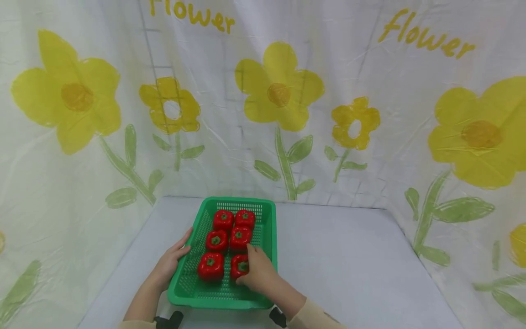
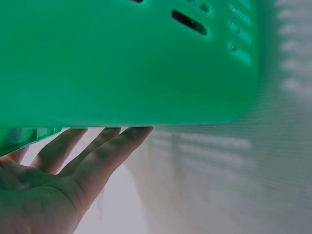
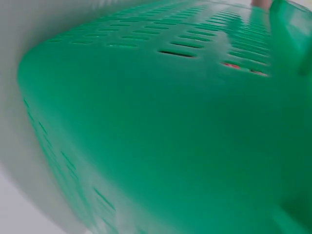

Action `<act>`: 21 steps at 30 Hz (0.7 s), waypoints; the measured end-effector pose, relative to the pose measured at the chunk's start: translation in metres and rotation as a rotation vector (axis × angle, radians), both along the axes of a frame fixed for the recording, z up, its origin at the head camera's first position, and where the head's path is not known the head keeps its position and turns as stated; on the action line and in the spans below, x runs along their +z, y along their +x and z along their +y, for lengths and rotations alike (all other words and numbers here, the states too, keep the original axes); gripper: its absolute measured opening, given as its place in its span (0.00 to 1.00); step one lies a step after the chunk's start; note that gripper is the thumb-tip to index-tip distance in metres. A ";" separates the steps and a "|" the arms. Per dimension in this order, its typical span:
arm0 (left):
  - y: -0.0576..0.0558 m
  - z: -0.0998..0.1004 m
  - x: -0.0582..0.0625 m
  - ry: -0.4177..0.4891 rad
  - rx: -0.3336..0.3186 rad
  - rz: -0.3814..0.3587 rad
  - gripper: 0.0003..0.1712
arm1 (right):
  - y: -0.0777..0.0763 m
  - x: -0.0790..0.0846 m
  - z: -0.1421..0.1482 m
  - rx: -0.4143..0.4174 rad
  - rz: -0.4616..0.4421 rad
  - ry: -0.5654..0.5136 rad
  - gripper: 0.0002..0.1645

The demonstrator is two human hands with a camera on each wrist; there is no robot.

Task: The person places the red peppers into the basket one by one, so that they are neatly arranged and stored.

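Observation:
A green plastic basket (image 1: 222, 303) with slotted walls holds several red bell peppers (image 1: 211, 267) with green stems, set in two columns. My left hand (image 1: 166, 267) lies along the basket's left side, its fingers straight against the rim. In the left wrist view the fingers (image 2: 105, 153) extend up to the green wall (image 2: 122, 73). My right hand (image 1: 260, 272) reaches over the right rim and grips the front right bell pepper (image 1: 239, 265) between thumb and fingers, covering its right side. The basket's outer wall (image 3: 122, 126) fills most of the right wrist view.
The basket stands on a white tabletop (image 1: 337, 260), left of its middle. Behind and at both sides hangs a pale curtain (image 1: 222, 151) printed with yellow flowers. Dark wrist straps (image 1: 168, 321) show near the front edge.

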State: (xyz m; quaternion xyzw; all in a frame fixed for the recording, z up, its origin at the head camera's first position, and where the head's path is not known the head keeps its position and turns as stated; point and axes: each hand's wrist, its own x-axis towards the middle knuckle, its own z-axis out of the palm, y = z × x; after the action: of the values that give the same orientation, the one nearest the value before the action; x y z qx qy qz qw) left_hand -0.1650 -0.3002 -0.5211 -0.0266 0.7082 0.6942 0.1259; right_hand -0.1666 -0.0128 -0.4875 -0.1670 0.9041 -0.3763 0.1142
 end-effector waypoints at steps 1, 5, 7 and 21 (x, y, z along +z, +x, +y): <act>0.000 0.000 -0.001 -0.005 0.005 -0.002 0.32 | 0.001 0.001 0.003 -0.001 0.007 -0.008 0.59; 0.000 0.000 -0.004 -0.022 0.028 -0.007 0.32 | 0.005 0.008 0.016 -0.019 0.012 -0.046 0.56; -0.001 -0.001 -0.005 -0.025 0.029 -0.006 0.33 | 0.006 0.013 0.024 -0.034 0.013 -0.071 0.55; 0.017 -0.016 0.005 -0.317 0.097 0.124 0.39 | 0.006 0.044 0.135 -0.209 0.273 -0.293 0.38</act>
State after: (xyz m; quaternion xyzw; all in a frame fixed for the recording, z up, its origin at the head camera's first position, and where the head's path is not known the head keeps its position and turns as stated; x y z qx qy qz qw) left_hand -0.1475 -0.3167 -0.5161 -0.0376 0.8129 0.5796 0.0426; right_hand -0.1606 0.1222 -0.4433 -0.1367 0.8593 -0.4872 -0.0744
